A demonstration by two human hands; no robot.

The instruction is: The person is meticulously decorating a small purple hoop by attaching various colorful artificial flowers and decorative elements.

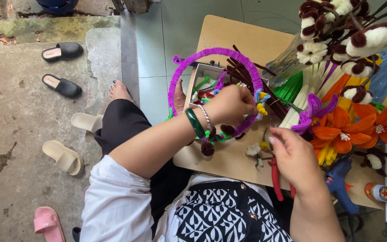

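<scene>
Nearest the person's lap, at the table's (229, 161) near edge, the right hand (294, 159) hovers palm down with fingers loosely curled, holding nothing that shows; red-handled pliers (276, 179) lie just under it, poking over the edge. To its right a blue glue gun (339, 181) hangs partly off the same edge, with one small round jar with a red lid (378, 192) beside it near the right corner. Little bare tabletop is left: one patch between the two hands, another at the far left corner.

The left hand (229, 105), with a green bangle (195, 122) and a bead bracelet on the wrist, is closed with fingertips pinched on the purple fuzzy hoop (211, 56) where small coloured blossoms (260, 102) sit. The hoop stands over the table's left edge, tilted, above an open white box (202, 74) of coloured pieces.

Farther right, three orange wire flowers (359, 123) and one purple one (312, 112) lie over bundled stems; brown-and-white flowers (337, 31) fill the far right corner.

Off the table, on the concrete floor (19, 112), lie two black slippers (61, 67), two beige ones (72, 141) and one pink (48, 223).
</scene>
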